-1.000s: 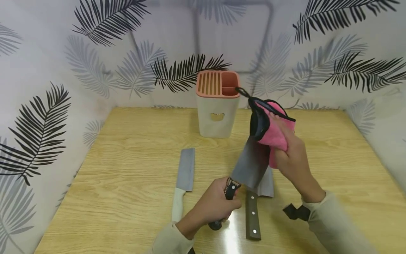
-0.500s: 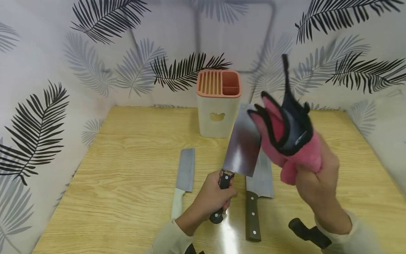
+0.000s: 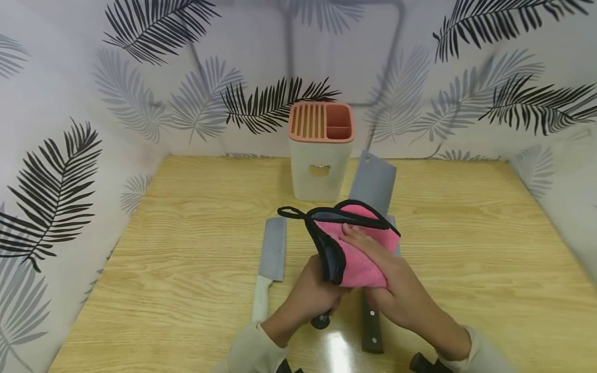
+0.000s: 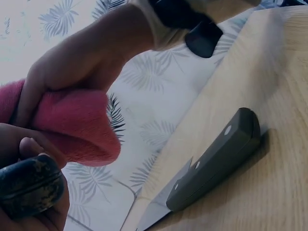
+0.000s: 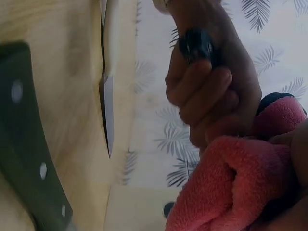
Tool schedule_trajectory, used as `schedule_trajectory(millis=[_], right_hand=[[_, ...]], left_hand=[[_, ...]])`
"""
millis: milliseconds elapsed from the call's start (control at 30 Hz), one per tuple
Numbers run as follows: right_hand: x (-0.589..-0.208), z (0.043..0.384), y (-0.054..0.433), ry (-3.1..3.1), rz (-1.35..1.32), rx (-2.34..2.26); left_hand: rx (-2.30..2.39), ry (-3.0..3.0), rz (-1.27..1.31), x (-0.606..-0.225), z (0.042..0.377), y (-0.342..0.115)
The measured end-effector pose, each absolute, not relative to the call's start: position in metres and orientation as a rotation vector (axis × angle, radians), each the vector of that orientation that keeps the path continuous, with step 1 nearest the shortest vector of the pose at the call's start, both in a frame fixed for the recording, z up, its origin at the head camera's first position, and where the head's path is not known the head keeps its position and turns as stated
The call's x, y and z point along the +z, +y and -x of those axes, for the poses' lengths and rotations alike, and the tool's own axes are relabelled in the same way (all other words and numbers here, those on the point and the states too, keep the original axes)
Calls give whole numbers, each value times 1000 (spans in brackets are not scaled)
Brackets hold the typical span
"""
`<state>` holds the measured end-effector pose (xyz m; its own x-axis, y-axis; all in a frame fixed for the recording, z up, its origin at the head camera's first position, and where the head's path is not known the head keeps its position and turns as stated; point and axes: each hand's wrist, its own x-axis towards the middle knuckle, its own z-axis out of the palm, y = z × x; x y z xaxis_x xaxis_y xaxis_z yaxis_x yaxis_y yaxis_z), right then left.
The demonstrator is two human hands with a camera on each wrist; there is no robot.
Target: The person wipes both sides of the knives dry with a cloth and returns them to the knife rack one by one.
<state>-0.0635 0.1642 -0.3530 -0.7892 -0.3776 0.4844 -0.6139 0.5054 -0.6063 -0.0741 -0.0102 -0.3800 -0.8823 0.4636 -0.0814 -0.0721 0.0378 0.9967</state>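
Observation:
My left hand (image 3: 310, 295) grips the black riveted handle (image 4: 31, 185) of a cleaver, its fingers curled right round it. The cleaver's broad grey blade (image 3: 373, 184) points away, a small hole near its far corner. A pink cloth (image 3: 361, 259) with black edging and a hanging loop is held by my right hand (image 3: 396, 287). It is folded over the blade's near part, close to the handle, and hides it. Beneath lies a second cleaver with a dark riveted handle (image 3: 372, 331), its blade mostly covered in the head view. Left of my hands lies a white-handled knife (image 3: 272, 248).
A white knife holder (image 3: 321, 171) with a slotted orange top stands at the back of the wooden table (image 3: 186, 248). Leaf-patterned fabric (image 3: 140, 103) hangs behind and along the sides.
The right hand lifts the cloth off the blade's far part, swings it out to the right, then brings it back down on the blade near the handle. The left hand keeps its grip.

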Motion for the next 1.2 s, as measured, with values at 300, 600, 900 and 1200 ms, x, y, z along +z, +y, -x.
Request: schedule_trajectory(millis=[300, 600, 900, 1200], right_hand=[[-338, 103, 199, -2500, -518, 1129], [-319, 137, 248, -2108, 126, 1725], [-287, 110, 239, -1486, 1, 1966], [-320, 85, 185, -1943, -759, 1481]], left_hand=[[1841, 1840, -334, -374, 63, -3], [1915, 1691, -311, -369, 60, -7], [2120, 1381, -367, -366, 59, -12], [2003, 1843, -316, -370, 63, -1]])
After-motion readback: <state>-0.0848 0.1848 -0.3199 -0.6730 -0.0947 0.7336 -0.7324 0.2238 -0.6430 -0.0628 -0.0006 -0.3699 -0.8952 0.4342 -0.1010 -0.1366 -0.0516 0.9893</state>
